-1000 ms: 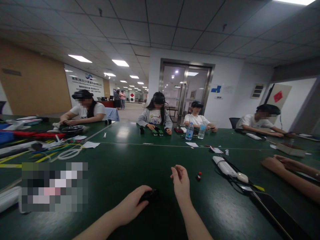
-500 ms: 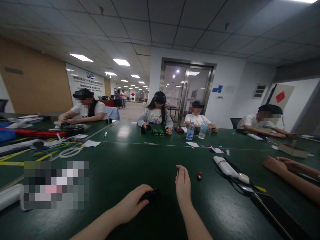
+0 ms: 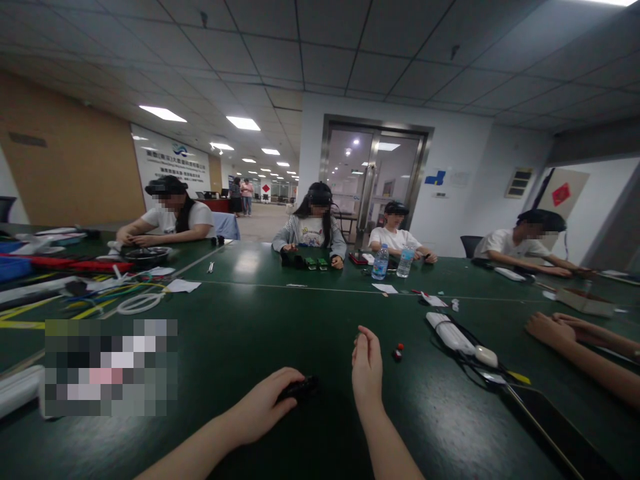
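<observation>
My left hand (image 3: pixel 273 403) is closed around the near end of a small black object (image 3: pixel 306 388) on the dark green tabletop (image 3: pixel 300 327). Its far end sticks out past my fingertips, and its kind is too dark to make out. To the right, my right hand (image 3: pixel 367 363) is held edge-on above the table, fingers loosely bent and pointing away from me. I see nothing between them, though the palm side is partly hidden. A small red and dark piece (image 3: pixel 398 352) lies just right of that hand.
A white power strip (image 3: pixel 450 333) with black cable and a black phone-like slab (image 3: pixel 555 420) lie at right, near another person's hands (image 3: pixel 557 330). Two water bottles (image 3: pixel 380 262) stand across the table. Coiled white tubing (image 3: pixel 141 304) and wires lie left. Several people sit around.
My right hand's fingertips have shifted slightly, the index finger now pointing less to the left. My left hand and the black object look almost unmoved. The person opposite has shifted a hand slightly.
</observation>
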`<state>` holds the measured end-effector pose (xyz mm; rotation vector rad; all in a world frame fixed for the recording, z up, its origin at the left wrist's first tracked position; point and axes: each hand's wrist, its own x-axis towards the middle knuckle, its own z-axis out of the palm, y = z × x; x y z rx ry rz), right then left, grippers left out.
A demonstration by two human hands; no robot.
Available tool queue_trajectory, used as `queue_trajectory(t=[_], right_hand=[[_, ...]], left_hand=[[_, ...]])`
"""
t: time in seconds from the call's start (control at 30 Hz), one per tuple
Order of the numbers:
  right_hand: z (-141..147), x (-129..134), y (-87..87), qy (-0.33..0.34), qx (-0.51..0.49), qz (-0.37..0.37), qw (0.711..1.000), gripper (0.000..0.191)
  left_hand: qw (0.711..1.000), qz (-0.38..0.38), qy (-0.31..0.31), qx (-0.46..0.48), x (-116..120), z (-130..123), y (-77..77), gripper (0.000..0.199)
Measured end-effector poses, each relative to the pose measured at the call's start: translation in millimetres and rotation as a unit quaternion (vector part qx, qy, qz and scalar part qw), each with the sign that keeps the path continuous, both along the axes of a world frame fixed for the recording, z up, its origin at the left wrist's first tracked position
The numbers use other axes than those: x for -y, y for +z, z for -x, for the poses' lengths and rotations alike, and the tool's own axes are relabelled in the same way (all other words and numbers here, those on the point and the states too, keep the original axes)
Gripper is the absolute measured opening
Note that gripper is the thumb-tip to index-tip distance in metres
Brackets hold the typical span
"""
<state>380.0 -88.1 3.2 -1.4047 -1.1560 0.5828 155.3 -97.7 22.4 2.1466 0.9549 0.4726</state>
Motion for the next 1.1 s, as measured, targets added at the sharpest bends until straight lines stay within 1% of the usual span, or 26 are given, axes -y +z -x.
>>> queue_trajectory(t=[0.07,0.1,0.23,0.33,0.43,0.6,0.73,0.93,1.1], right_hand=[[5,1,5.0,-0.044,-0.055,-0.019,0.997,0.046],[7,2,7.3,-0.054,-0.073,-0.026,0.996,0.045],[12,7,14.2,-0.045,-0.085,-0.032,0.995,0.043],[13,11,16.9,-0.038,-0.086,-0.024,0.995,0.044],[12,11,16.9,-0.042,-0.078,-0.02,0.996,0.044],[12,8,15.7,-0.038,-0.095,-0.045,0.994,0.042],[13,8,18.9,-0.03,-0.103,-0.037,0.994,0.042],[14,11,21.5,-0.028,-0.067,-0.017,0.997,0.038],[13,11,20.7,-0.021,0.009,-0.006,1.0,0.041]], left_hand=[[1.0,-0.004,-0.001,0.0,0,-1,-0.2,0.037],[1.0,-0.008,-0.001,0.001,0,-1,-0.2,0.037],[1.0,-0.014,-0.001,-0.001,1,-1,1.9,0.036],[1.0,-0.01,0.0,0.0,2,-1,2.5,0.036],[1.0,-0.011,-0.001,0.001,0,0,-0.6,0.036],[1.0,-0.017,-0.006,0.006,-3,1,-6.8,0.037],[1.0,-0.025,-0.007,0.005,-4,2,-8.7,0.037],[0.999,-0.033,-0.004,-0.005,-4,3,-11.1,0.038],[0.999,-0.036,0.009,0.002,-4,2,-10.3,0.039]])
